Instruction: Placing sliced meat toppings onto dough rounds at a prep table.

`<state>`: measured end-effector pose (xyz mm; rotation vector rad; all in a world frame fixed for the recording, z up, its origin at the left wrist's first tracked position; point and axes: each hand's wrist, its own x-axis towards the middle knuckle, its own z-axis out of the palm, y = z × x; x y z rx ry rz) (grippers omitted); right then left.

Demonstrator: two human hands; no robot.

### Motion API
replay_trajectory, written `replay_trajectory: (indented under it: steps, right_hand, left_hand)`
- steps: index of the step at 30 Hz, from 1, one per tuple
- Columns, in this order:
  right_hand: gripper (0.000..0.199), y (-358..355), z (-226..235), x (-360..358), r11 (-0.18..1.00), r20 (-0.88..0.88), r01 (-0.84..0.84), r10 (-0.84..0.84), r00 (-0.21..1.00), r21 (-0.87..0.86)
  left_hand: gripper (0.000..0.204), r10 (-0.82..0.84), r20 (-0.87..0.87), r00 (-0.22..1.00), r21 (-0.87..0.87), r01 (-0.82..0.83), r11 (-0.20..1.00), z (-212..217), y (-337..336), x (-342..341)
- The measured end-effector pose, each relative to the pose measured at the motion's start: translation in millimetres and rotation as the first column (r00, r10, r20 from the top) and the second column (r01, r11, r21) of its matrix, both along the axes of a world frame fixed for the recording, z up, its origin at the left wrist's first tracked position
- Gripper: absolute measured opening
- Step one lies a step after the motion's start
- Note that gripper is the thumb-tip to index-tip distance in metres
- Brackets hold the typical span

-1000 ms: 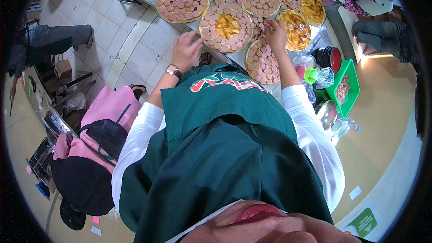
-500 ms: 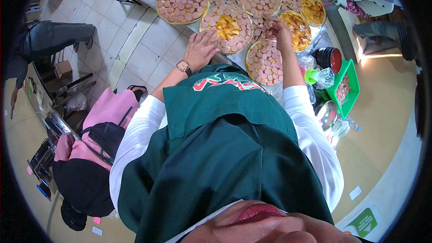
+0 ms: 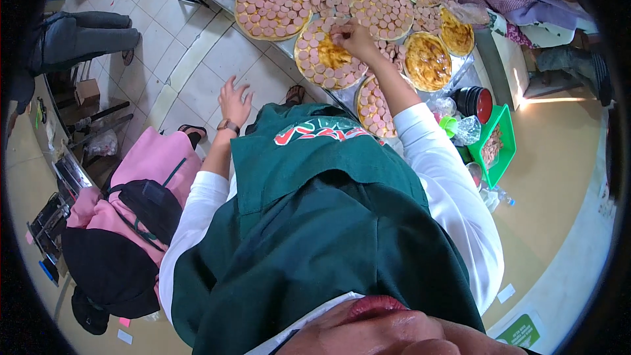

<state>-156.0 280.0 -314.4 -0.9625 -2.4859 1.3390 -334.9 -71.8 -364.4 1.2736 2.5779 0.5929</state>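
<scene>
My right hand (image 3: 355,39) reaches over a round pizza (image 3: 315,72) at the table's near side. Its fingers are bunched around sausage slices, partly hidden by the fingers. Pink sausage slices cover this pizza's rim, while glossy orange-brown sauce (image 3: 332,56) shows in the middle. My left hand (image 3: 234,104), with a watch (image 3: 228,125) on its wrist, hangs left of the table over the floor, fingers apart and holding nothing. Below my right forearm lies another slice-covered pizza (image 3: 374,110), partly hidden. Loose sausage slices (image 3: 392,52) lie between the pizzas.
Other topped pizzas (image 3: 273,6) fill the table; a sauced pizza (image 3: 427,60) lies right. Beside it stand dark stacked bowls (image 3: 474,104) and a green basket (image 3: 505,151) holding pink pieces. A gloved hand (image 3: 468,12) works across the table. A person in pink (image 3: 148,164) is at left.
My right hand has moved left from the loose slices to the pizza's sauced middle. My left hand has drawn off that pizza's edge, leftward and down, and now hangs over the floor.
</scene>
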Motion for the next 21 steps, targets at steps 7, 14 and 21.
replay_trajectory:
  steps: [7, 14, 21]
  right_hand:
    - [0.019, -3, -11, -9, 0.990, 0.036, 0.020, -0.025, 0.999, 0.137]
    - [0.012, 28, -31, 29, 0.973, -0.130, 0.181, -0.200, 0.971, -0.145]
    - [0.012, -3, 11, 11, 0.990, 0.147, 0.119, -0.106, 0.983, -0.079]
  left_hand:
    - [0.030, 0.126, 0.265, 0.956, -0.431, 0.000, 0.902, -37, -90, 6]
    - [0.044, -0.111, 0.613, 0.783, -0.122, 0.232, 0.965, 65, -72, -24]
    - [0.077, -0.376, 0.737, 0.561, 0.054, 0.507, 0.860, 165, -48, -15]
